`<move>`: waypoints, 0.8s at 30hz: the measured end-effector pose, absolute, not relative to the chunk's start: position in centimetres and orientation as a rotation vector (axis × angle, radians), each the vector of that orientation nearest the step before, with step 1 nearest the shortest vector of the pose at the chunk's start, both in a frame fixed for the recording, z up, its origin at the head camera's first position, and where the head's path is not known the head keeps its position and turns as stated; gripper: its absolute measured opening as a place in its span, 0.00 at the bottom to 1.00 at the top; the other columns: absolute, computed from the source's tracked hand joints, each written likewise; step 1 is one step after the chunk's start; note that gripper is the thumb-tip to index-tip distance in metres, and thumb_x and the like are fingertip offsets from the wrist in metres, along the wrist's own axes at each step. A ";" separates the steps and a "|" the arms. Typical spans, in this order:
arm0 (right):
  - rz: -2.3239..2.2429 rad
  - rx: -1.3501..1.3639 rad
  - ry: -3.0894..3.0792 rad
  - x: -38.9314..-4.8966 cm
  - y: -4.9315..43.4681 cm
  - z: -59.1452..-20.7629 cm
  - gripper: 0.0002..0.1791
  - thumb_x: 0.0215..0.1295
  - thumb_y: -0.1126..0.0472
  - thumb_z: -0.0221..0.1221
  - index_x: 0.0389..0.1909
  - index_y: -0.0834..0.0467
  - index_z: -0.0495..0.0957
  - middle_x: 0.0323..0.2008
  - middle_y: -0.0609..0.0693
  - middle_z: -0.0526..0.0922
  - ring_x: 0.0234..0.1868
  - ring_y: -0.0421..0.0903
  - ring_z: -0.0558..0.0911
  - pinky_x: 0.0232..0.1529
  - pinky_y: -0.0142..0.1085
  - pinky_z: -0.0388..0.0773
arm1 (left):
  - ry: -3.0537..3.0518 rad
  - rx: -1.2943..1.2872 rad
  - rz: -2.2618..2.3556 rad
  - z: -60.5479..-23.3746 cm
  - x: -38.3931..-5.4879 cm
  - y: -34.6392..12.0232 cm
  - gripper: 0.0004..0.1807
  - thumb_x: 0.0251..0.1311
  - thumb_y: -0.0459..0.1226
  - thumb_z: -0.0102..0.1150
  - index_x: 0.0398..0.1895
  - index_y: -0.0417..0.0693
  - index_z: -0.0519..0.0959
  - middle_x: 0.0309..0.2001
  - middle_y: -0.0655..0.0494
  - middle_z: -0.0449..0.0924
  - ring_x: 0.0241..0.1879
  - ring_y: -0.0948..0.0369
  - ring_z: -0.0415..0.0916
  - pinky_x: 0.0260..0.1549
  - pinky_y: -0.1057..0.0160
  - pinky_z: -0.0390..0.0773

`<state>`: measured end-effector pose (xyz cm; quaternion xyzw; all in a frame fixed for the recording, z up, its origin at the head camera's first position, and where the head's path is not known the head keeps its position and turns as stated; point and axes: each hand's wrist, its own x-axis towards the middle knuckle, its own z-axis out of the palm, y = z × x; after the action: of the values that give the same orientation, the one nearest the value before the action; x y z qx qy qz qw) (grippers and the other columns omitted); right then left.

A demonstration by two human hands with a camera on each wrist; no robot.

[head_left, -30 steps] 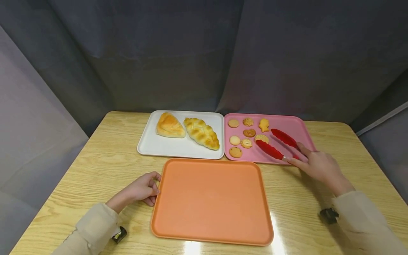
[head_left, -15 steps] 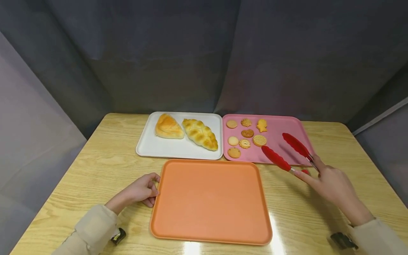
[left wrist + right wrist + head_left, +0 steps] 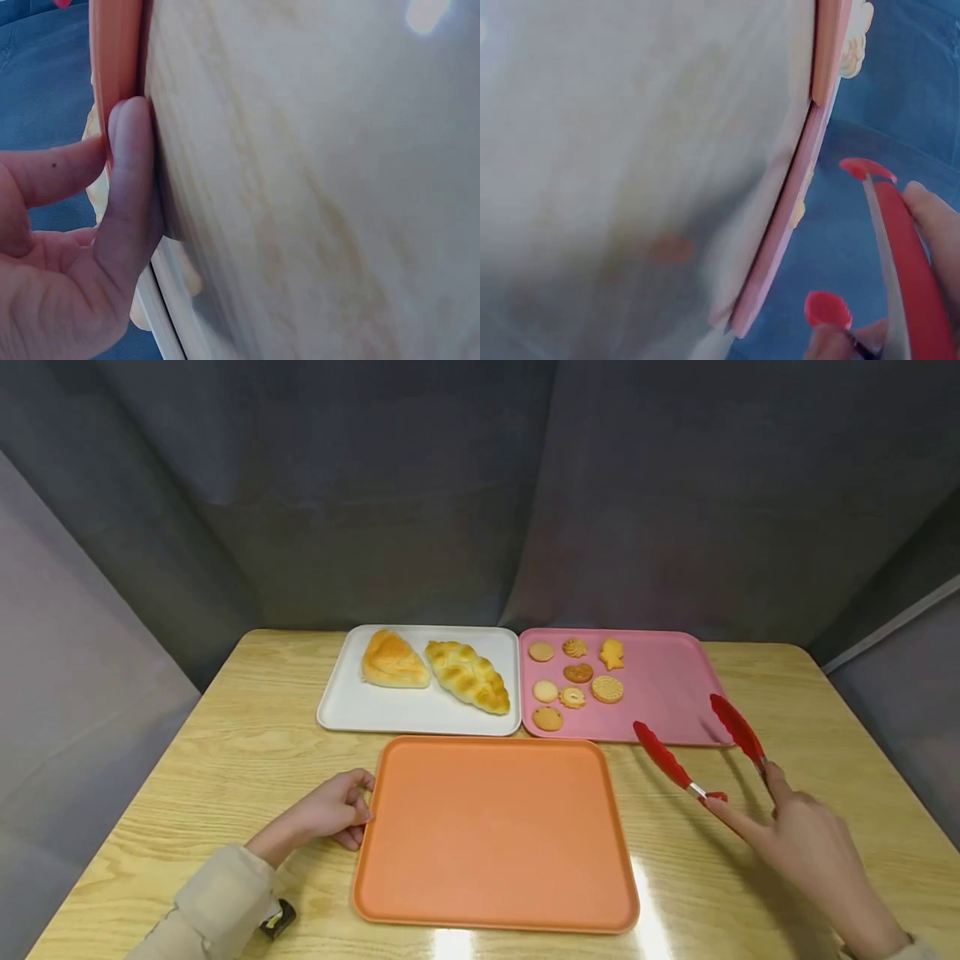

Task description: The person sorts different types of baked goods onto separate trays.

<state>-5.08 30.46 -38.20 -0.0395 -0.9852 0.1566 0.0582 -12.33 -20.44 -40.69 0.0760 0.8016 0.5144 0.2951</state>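
My left hand (image 3: 333, 810) pinches the left rim of the bare orange tray (image 3: 495, 835). In the left wrist view its thumb lies at one side of the rim and its fingers (image 3: 133, 150) at the other. My right hand (image 3: 810, 847) holds red-tipped tongs (image 3: 663, 756) with the arms spread and nothing between the tips. The tongs hover at the front right corner of the pink tray (image 3: 667, 677). Several small cookies, among them a round patterned one (image 3: 607, 689) and a fish-shaped one (image 3: 611, 653), lie on that tray's left half.
A white tray (image 3: 341, 706) stands left of the pink one, bearing a triangular bread (image 3: 393, 660) and a braided loaf (image 3: 468, 677). Both trays sit behind the orange tray on a wooden table (image 3: 247, 735). A dark curtain (image 3: 390, 493) hangs at the back.
My right hand has drawn the tongs back and to the right, away from the cookies, and their arms have spread wider. My left hand stays at the orange tray's rim.
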 end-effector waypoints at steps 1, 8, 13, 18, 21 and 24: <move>0.479 -0.137 -2.999 -4.8 30.4 -38.3 0.43 0.54 0.38 0.57 0.55 0.70 0.60 0.14 0.50 0.61 0.13 0.45 0.60 0.13 0.35 0.54 | 2.133 0.204 1.369 -40.7 -12.3 -20.4 0.15 0.56 0.21 0.45 0.47 0.31 0.60 0.21 0.47 0.70 0.15 0.59 0.72 0.15 0.59 0.78; 0.508 -0.256 -3.159 -3.1 30.8 -38.8 0.47 0.57 0.35 0.52 0.57 0.74 0.55 0.16 0.52 0.67 0.18 0.49 0.69 0.16 0.39 0.62 | 2.122 0.224 1.370 -40.7 -12.3 -20.4 0.16 0.56 0.22 0.46 0.48 0.30 0.59 0.21 0.48 0.70 0.15 0.59 0.72 0.16 0.58 0.78; 0.509 -0.336 -3.265 -2.6 31.0 -38.8 0.53 0.58 0.32 0.48 0.57 0.81 0.51 0.21 0.60 0.73 0.22 0.54 0.74 0.20 0.46 0.69 | 2.128 0.224 1.366 -40.8 -12.5 -20.6 0.16 0.56 0.21 0.45 0.48 0.30 0.60 0.21 0.47 0.70 0.15 0.59 0.72 0.16 0.58 0.78; 0.499 -0.384 -3.366 -2.7 30.6 -39.2 0.58 0.58 0.29 0.43 0.55 0.86 0.48 0.20 0.58 0.71 0.22 0.53 0.74 0.22 0.45 0.69 | 2.118 0.231 1.375 -40.8 -12.5 -20.7 0.16 0.56 0.21 0.45 0.47 0.30 0.59 0.21 0.48 0.70 0.15 0.59 0.72 0.16 0.58 0.78; 0.470 -0.394 -3.412 -2.8 30.4 -39.6 0.60 0.56 0.27 0.43 0.53 0.87 0.48 0.17 0.54 0.68 0.20 0.49 0.72 0.21 0.42 0.67 | 2.115 0.239 1.374 -40.7 -12.5 -20.6 0.15 0.56 0.21 0.45 0.47 0.30 0.59 0.21 0.47 0.70 0.15 0.59 0.72 0.15 0.58 0.78; 0.437 -0.382 -3.453 -2.9 30.4 -40.0 0.63 0.55 0.26 0.42 0.53 0.89 0.46 0.20 0.59 0.72 0.21 0.51 0.74 0.23 0.45 0.70 | 2.116 0.239 1.364 -40.7 -12.4 -20.6 0.15 0.56 0.21 0.45 0.47 0.30 0.59 0.21 0.47 0.70 0.15 0.60 0.72 0.15 0.59 0.78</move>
<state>-2.88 30.37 -39.96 -0.1072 -0.9703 0.1229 -0.1787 -12.44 -20.56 -40.66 0.0902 0.7978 0.5143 0.3013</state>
